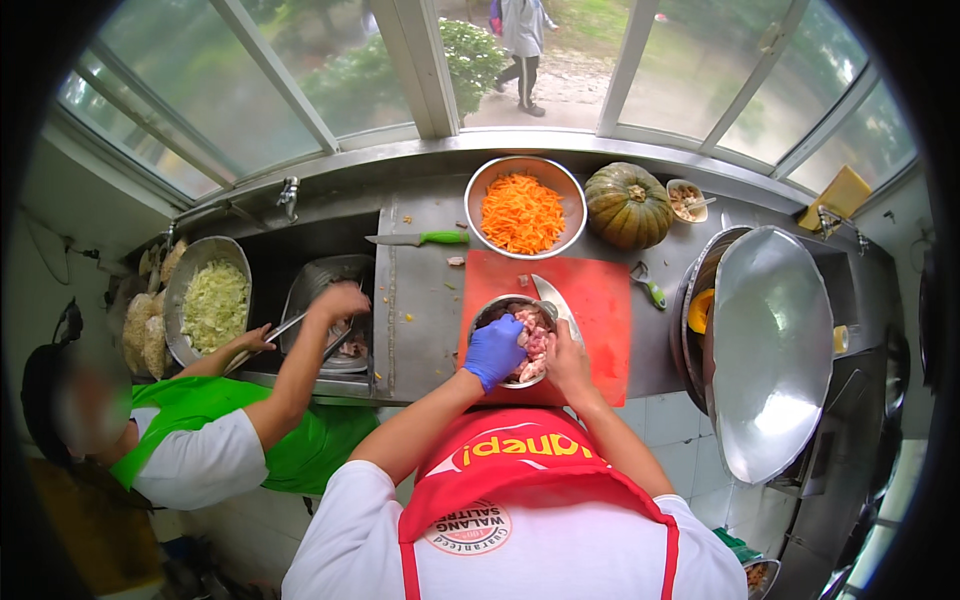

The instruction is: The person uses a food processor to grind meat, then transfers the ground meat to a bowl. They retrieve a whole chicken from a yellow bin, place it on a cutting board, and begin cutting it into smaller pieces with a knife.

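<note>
My left hand (497, 352), in a blue glove, reaches into a metal bowl (525, 384) of raw meat pieces (537, 340). Its fingers curl in among the pieces and are partly hidden. At the bowl's right side is my bare right hand (568, 362), closed round the handle end of a kitchen knife (553, 300). The blade points away from me over the red cutting board (602, 310), which lies under the bowl. The handle itself is hidden by the hand.
Beyond the board stand a bowl of shredded carrot (523, 213) and a green squash (628, 206). A green-handled knife (418, 238) and a peeler (648, 285) flank it. Large metal pans (768, 350) stand right. A co-worker (230, 425) works at the left sink (265, 300), near shredded cabbage (213, 305).
</note>
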A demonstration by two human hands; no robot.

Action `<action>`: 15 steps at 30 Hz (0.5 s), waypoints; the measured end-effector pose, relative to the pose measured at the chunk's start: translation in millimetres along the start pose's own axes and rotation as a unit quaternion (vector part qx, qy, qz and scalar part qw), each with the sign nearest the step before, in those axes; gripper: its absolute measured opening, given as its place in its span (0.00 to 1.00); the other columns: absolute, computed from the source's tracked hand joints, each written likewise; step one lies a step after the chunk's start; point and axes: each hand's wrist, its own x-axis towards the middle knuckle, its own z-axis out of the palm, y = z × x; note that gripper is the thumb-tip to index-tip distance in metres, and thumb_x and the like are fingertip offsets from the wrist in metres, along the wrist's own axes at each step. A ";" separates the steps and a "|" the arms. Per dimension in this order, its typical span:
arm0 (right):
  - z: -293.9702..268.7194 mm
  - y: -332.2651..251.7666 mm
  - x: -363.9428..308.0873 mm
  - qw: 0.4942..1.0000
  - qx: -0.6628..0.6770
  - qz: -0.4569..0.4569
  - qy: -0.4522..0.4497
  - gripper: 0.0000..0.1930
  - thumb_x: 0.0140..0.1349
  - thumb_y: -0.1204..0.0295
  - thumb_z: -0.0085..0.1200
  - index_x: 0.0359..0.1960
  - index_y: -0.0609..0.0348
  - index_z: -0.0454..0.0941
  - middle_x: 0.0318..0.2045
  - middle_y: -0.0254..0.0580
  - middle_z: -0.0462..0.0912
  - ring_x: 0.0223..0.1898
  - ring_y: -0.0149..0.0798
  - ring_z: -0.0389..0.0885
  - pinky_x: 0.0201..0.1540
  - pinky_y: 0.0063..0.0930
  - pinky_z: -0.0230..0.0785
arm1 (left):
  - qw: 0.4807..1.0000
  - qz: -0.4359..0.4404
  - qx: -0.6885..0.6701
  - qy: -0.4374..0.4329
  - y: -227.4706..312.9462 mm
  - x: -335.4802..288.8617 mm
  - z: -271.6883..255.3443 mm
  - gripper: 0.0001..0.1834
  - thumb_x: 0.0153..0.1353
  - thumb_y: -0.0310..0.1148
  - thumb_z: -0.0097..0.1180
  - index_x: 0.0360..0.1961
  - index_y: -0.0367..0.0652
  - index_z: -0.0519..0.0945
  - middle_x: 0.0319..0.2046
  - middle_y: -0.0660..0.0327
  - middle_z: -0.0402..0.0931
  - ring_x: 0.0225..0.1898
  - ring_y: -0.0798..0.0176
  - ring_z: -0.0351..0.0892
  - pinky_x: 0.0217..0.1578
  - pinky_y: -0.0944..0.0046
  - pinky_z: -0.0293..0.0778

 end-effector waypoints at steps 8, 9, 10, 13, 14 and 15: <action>-0.5 -0.4 -5.6 0.997 0.059 0.016 0.038 0.22 0.79 0.59 0.43 0.67 0.56 0.70 0.34 0.71 0.84 0.39 0.72 0.84 0.41 0.65 0.74 | 1.000 0.008 -0.004 -0.007 5.7 -2.6 -14.1 0.14 0.48 0.32 0.66 0.38 0.42 0.82 0.39 0.50 0.79 0.40 0.45 0.84 0.40 0.47 0.82; -2.3 -2.4 -7.0 0.996 0.072 0.019 0.040 0.23 0.79 0.58 0.42 0.68 0.57 0.71 0.35 0.72 0.84 0.41 0.72 0.84 0.42 0.64 0.74 | 1.000 0.013 -0.006 0.002 6.3 -3.2 -17.0 0.15 0.48 0.32 0.67 0.39 0.42 0.82 0.39 0.50 0.79 0.40 0.45 0.84 0.41 0.48 0.82; -4.2 -5.0 -6.6 0.994 0.101 0.028 0.041 0.23 0.80 0.58 0.43 0.66 0.60 0.74 0.44 0.71 0.84 0.49 0.68 0.84 0.50 0.55 0.77 | 1.000 -0.006 0.001 -0.011 5.3 -2.7 -18.9 0.15 0.49 0.31 0.67 0.40 0.42 0.81 0.40 0.50 0.79 0.41 0.45 0.84 0.42 0.48 0.82; 7.1 16.5 -3.3 0.981 0.183 0.004 0.062 0.23 0.80 0.61 0.44 0.65 0.64 0.76 0.52 0.64 0.85 0.55 0.53 0.86 0.57 0.43 0.75 | 1.000 -0.021 -0.011 -0.011 9.5 1.0 -29.7 0.16 0.49 0.32 0.68 0.40 0.42 0.83 0.40 0.49 0.79 0.40 0.41 0.84 0.41 0.45 0.81; 11.0 21.9 -0.8 0.974 0.214 -0.014 0.078 0.22 0.80 0.61 0.44 0.65 0.64 0.76 0.50 0.58 0.86 0.51 0.47 0.86 0.54 0.39 0.75 | 0.999 -0.025 -0.014 -0.018 12.8 3.1 -34.8 0.16 0.49 0.32 0.68 0.40 0.42 0.83 0.40 0.49 0.80 0.40 0.41 0.84 0.41 0.45 0.81; 14.4 26.7 0.6 0.964 0.247 -0.030 0.091 0.22 0.80 0.62 0.44 0.65 0.64 0.76 0.47 0.52 0.87 0.47 0.40 0.85 0.51 0.36 0.76 | 0.999 -0.027 -0.024 -0.020 15.7 4.3 -40.6 0.16 0.49 0.32 0.67 0.40 0.42 0.83 0.41 0.49 0.80 0.41 0.41 0.84 0.41 0.45 0.81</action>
